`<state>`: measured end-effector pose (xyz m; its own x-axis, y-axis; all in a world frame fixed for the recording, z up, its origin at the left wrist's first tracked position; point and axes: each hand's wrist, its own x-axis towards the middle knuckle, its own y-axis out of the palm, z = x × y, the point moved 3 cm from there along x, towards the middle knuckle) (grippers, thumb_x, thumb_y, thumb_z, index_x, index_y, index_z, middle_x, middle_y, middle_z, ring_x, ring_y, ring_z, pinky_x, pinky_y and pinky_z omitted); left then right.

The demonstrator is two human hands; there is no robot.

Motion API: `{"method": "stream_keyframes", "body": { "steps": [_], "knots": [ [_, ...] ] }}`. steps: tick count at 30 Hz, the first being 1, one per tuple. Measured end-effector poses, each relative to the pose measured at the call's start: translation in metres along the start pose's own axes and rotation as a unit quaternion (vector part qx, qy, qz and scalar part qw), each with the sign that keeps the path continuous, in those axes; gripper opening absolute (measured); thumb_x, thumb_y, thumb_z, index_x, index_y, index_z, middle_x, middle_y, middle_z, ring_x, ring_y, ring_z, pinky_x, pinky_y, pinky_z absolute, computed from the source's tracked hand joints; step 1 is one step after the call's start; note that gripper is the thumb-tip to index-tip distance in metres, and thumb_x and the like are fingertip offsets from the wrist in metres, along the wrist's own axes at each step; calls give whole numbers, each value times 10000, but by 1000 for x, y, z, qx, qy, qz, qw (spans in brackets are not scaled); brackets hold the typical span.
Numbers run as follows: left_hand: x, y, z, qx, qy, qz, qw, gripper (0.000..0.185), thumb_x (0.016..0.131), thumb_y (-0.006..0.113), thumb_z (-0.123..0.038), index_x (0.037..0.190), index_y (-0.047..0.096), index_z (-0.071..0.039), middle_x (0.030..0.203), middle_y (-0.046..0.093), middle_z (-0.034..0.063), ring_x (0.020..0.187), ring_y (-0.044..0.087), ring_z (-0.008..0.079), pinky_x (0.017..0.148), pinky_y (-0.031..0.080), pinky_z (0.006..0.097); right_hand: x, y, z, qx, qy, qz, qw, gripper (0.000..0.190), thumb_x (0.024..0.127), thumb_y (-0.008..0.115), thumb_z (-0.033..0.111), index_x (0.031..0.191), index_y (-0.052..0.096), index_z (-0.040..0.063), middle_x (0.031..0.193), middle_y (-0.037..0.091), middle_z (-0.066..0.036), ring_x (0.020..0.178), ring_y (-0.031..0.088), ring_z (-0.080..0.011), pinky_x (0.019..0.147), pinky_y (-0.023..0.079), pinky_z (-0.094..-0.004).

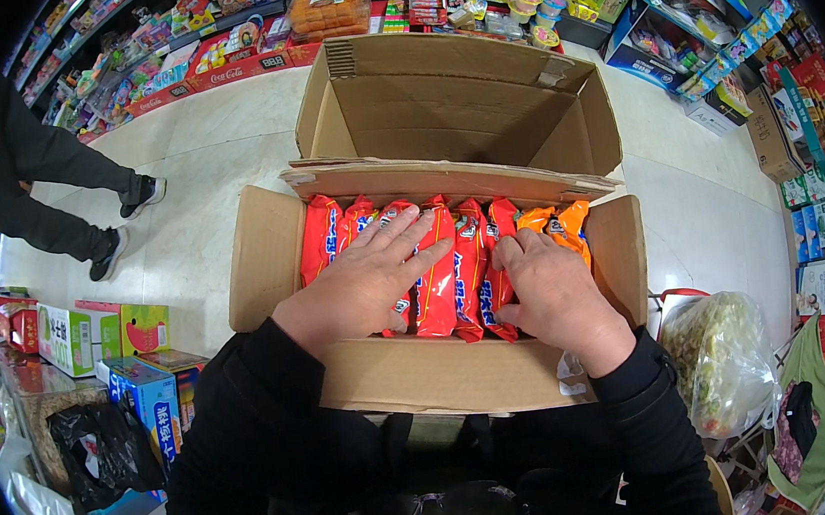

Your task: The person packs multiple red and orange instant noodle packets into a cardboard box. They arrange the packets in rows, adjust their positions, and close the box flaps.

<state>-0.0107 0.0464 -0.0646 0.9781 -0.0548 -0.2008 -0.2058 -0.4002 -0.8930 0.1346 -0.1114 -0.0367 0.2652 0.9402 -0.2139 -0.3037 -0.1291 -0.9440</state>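
An open cardboard box (439,371) lies before me, its flaps spread, with several red snack packets (437,292) upright in a row and orange packets (573,225) at its right end. My left hand (365,277) rests with spread fingers on the red packets left of the middle. On the right, my right hand (555,288) has its bent fingers on a red packet beside the orange ones; whether it grips that packet cannot be told. Behind stands a second open cardboard box (456,102), whose visible inside holds nothing.
A person in dark trousers (64,173) stands at the left. Stacked cartons (144,391) and a black plastic bag (101,448) are at lower left. A clear bag of pale goods (725,360) lies at right. Shelves of packaged goods (226,58) surround the tiled floor.
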Motion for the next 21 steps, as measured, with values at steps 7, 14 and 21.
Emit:
{"method": "stream_keyframes", "body": {
  "steps": [7, 14, 21],
  "knots": [
    [0, 0, -8, 21, -3, -25, 999, 976, 723, 818, -171, 1563, 321, -152, 1610, 267, 198, 1522, 155, 404, 1221, 211, 530, -1, 2, 1, -4, -10, -21, 1000, 507, 697, 842, 184, 1103, 575, 41, 1046, 606, -165, 1006, 612, -347, 865, 511, -426],
    [-4, -13, -4, -67, 30, -44, 996, 794, 769, 771, -219, 1475, 455, -44, 1562, 352, 225, 1487, 245, 417, 1211, 229, 510, -2, -17, -9, 120, 41, -67, 990, 327, 788, 785, 197, 994, 654, -20, 941, 657, -166, 961, 644, -351, 818, 528, -437],
    [-2, -6, -11, -53, 36, -36, 997, 836, 813, 757, -362, 1492, 416, -14, 1594, 296, 236, 1510, 217, 371, 1212, 182, 548, 3, -2, 5, 93, -116, -147, 978, 521, 778, 793, 224, 1194, 635, -48, 1241, 626, -207, 1177, 578, -358, 1018, 463, -434]
  ]
}}
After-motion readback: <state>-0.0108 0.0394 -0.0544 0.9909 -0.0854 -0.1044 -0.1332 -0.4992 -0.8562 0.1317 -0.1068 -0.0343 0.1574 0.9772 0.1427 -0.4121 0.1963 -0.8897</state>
